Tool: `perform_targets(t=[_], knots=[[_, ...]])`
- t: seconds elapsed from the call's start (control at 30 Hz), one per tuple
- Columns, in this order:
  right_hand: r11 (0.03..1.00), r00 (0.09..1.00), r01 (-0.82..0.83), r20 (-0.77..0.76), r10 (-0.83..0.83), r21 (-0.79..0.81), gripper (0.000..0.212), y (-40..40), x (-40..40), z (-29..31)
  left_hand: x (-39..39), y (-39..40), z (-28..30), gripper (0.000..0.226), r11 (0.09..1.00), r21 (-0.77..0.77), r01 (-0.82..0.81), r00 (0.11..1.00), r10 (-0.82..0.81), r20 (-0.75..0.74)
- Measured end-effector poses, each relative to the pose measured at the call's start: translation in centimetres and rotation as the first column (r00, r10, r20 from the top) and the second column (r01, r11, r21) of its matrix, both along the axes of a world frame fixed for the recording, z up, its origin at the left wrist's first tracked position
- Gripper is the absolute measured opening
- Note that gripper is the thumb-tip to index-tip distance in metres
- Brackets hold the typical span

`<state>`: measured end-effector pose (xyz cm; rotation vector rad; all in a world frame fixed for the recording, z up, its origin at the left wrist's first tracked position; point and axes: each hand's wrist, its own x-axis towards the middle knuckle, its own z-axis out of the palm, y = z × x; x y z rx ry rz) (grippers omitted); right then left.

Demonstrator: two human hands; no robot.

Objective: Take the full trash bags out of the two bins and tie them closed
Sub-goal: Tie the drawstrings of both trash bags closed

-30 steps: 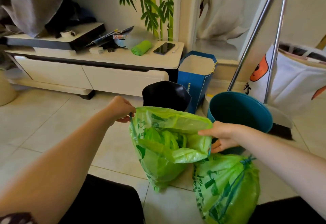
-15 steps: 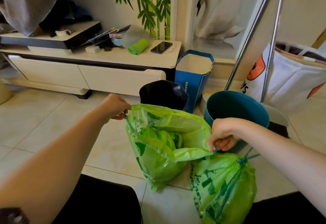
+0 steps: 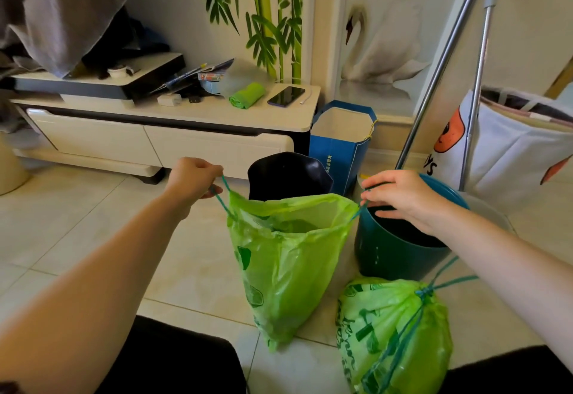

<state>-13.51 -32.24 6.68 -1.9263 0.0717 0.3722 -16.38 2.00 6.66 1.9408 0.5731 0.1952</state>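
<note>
Both drawstring loops are now drawn out, the left hand [image 3: 193,178] and right hand [image 3: 403,196] each gripping one, with the open bag [image 3: 288,257] between them ready for cinching.

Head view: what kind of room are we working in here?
Most likely a home living room: a low white TV cabinet holding a phone, a bamboo wall decal, and a tiled floor.
</note>
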Motion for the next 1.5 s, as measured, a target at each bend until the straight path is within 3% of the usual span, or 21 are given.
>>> perform_targets(t=[0.17, 0.33, 0.53, 0.73, 0.87, 1.13, 1.3, 1.5], knots=[[0.994, 0.986, -0.042, 0.165, 0.025, 0.096, 0.011, 1.9, -0.8, 1.1, -0.5, -1.7, 2.2, 0.015, 1.0, -0.006, 0.027, 0.982, -0.026, 0.189], [0.965, 0.966, -0.051, 0.26, -0.018, 0.256, 0.015, 3.8, -1.0, 2.6, -1.0, -3.5, 3.7, 0.014, 0.999, -0.005, 0.05, 0.949, -0.046, 0.311], [0.934, 0.929, -0.157, 0.368, 0.029, 0.321, 0.019, 6.3, -1.6, 4.8, -1.3, -5.9, 5.1, 0.013, 0.995, 0.003, 0.097, 0.913, -0.09, 0.399], [0.823, 0.891, -0.267, 0.454, 0.013, 0.501, 0.016, 7.5, -2.2, 6.9, -1.4, -7.5, 6.4, 0.014, 0.994, -0.038, 0.102, 0.87, -0.071, 0.488], [0.944, 0.827, -0.218, 0.561, 0.043, 0.249, 0.016, 7.7, -2.4, 6.4, -1.9, -8.2, 6.3, 0.018, 0.978, -0.011, 0.208, 0.889, -0.185, 0.419], [0.951, 0.701, -0.254, 0.711, 0.056, 0.176, 0.013, 7.4, -2.8, 7.4, -2.1, -10.1, 7.1, 0.014, 0.957, -0.059, 0.283, 0.845, -0.22, 0.487], [0.953, 0.731, -0.208, 0.682, 0.002, 0.221, 0.012, 7.5, -2.8, 7.3, -2.3, -10.5, 7.3, 0.016, 0.948, -0.065, 0.313, 0.848, -0.248, 0.469], [0.991, 0.718, -0.107, 0.696, 0.022, 0.079, 0.011, 7.8, -2.5, 6.2, -2.5, -10.9, 6.8, 0.018, 0.927, -0.1, 0.362, 0.875, -0.301, 0.38]])
